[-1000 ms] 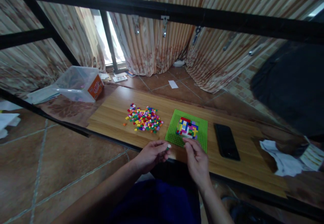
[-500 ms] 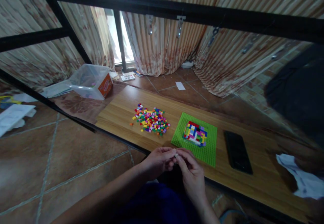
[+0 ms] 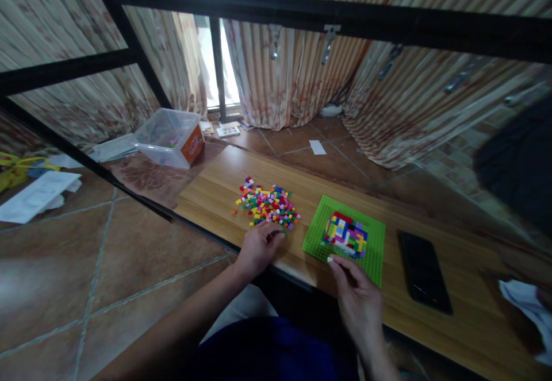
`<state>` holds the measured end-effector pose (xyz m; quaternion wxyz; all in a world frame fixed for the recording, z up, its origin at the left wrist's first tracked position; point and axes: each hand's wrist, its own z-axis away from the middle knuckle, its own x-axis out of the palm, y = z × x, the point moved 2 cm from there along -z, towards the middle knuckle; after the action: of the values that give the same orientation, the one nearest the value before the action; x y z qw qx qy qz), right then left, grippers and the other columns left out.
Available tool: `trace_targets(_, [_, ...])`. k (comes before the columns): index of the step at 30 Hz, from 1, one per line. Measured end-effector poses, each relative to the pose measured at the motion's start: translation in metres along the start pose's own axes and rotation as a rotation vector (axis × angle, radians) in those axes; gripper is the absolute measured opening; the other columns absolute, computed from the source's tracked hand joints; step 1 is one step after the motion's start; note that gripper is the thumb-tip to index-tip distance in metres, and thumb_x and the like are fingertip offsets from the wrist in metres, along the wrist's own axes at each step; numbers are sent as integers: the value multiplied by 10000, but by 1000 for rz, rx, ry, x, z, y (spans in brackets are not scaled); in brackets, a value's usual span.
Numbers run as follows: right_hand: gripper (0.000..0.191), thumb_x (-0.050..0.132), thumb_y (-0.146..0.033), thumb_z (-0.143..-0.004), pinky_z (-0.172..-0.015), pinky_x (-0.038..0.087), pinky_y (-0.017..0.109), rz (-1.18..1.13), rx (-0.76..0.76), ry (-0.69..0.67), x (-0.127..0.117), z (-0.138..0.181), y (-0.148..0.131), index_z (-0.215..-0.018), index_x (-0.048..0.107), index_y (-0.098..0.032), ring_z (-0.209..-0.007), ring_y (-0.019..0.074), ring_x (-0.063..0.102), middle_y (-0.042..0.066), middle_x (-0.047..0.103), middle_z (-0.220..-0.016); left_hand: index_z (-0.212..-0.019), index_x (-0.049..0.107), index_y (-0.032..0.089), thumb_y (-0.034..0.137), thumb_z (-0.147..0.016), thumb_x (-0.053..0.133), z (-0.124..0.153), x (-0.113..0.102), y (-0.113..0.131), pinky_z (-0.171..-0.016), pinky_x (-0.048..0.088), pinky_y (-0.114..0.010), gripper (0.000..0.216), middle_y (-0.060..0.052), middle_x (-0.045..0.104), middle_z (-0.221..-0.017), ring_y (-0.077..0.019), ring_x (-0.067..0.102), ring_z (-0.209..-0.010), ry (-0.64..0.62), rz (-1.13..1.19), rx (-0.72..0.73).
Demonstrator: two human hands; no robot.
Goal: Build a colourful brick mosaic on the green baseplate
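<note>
Sitting on a green studded baseplate [image 3: 315, 234], joined multicoloured bricks [image 3: 345, 235] lie between a loose brick pile [image 3: 269, 204] and a black smartphone [image 3: 425, 272]. The right hand [image 3: 361, 297] pinches a white brick [image 3: 330, 259] by the baseplate's near edge; the left hand [image 3: 257, 250], half curled, is beside the pile, its hold unclear. Striped curtains [image 3: 297, 76] hang beyond the wooden bench [image 3: 207, 188].

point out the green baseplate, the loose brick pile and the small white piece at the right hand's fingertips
Green baseplate [image 3: 376, 244]: head view, on its bare right-hand side.
Loose brick pile [image 3: 271, 201]: head view, near the pile's middle.
Small white piece [image 3: 330, 259]: head view, on its visible part.
</note>
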<state>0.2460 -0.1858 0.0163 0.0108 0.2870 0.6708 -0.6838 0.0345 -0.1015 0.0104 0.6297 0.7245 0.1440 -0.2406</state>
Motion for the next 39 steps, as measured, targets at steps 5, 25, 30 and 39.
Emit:
trace_targets(5, [313, 554, -464, -859, -851, 476, 358, 215, -95, 106, -29, -22, 1, -925, 718, -206, -922, 212, 645, 67, 703, -980, -1071, 655, 209, 233, -873, 535, -9, -5, -16, -782, 509, -284, 233, -53, 665, -979, -166, 634, -871, 85, -214, 125])
trace_targets(25, [324, 487, -421, -902, -784, 434, 356, 638, -351, 57, -32, -62, 6, -828, 721, -211, -860, 217, 559, 72, 630, -885, -1131, 575, 178, 236, -915, 480, -6, 1, -28, -797, 540, -303, 243, -82, 652, -1027, -179, 642, -900, 168, -297, 254])
trace_targets(30, [334, 491, -450, -901, -768, 437, 352, 615, -350, 70, -30, -63, 7, -835, 713, -209, -830, 216, 577, 67, 649, -852, -1137, 571, 186, 241, -922, 471, -5, 2, -28, -793, 543, -300, 243, -80, 656, -1043, -175, 646, -887, 161, -311, 238])
trace_targets(39, [328, 518, -473, -885, -785, 451, 363, 594, -363, 122, -27, -60, 13, -840, 697, -202, -840, 223, 596, 73, 669, -849, -1134, 577, 188, 240, -925, 464, -4, 3, -29, -802, 545, -308, 244, -82, 654, -1027, -180, 646, -902, 158, -299, 239])
